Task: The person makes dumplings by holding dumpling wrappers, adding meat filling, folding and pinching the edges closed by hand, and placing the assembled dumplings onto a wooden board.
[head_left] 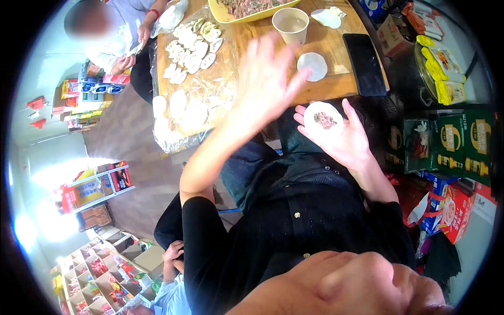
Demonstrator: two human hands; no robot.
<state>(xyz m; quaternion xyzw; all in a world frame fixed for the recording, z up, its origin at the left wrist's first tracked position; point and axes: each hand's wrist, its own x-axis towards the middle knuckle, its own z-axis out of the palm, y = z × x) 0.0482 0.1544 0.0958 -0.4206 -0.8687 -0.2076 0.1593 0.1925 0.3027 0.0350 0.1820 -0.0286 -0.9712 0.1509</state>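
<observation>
My left hand (268, 79) is blurred by motion over the wooden table (325, 86), its fingers apart and nothing visible in it. It is near a paper cup (291, 35) of liquid and a round white dough wrapper (312, 66). My right hand (353, 140), palm up beside the table's near edge, holds another round wrapper (317, 128) with a small heap of meat filling (326, 121) on it. Left of my left hand lie folded dumplings (197, 50) and, nearer the edge, several pale dough rounds (195, 112) on clear plastic.
A yellow tray (247, 19) of meat filling stands at the table's far side. A black phone (364, 64) lies at the right edge, near a large pot (415, 68). Another person's hands (126, 62) hold dough at the upper left. A seated person's hand (172, 252) shows lower left.
</observation>
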